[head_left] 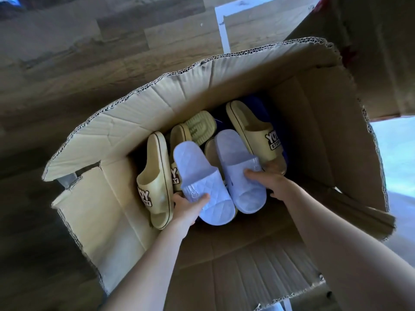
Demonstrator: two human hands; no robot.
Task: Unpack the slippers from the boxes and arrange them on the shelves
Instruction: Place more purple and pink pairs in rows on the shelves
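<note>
Both my arms reach down into an open cardboard box (125,131) full of slippers. My left hand (187,208) grips a pale lilac slipper (197,176) by its strap, thumb on top. Beside it, my right hand (268,181) holds a second lilac slipper (238,162) at its strap. Around them lie several cream-yellow slippers with a "YOY STORY" label: one on its side at the left (155,176), one at the right (251,129), and one sole-up at the back (201,126). Something dark blue lies underneath.
The box stands on a wood-plank floor (78,52). Its torn flaps (350,212) stick out on all sides. A second cardboard box (370,52) stands at the upper right, and a white frame (221,25) rises behind the box.
</note>
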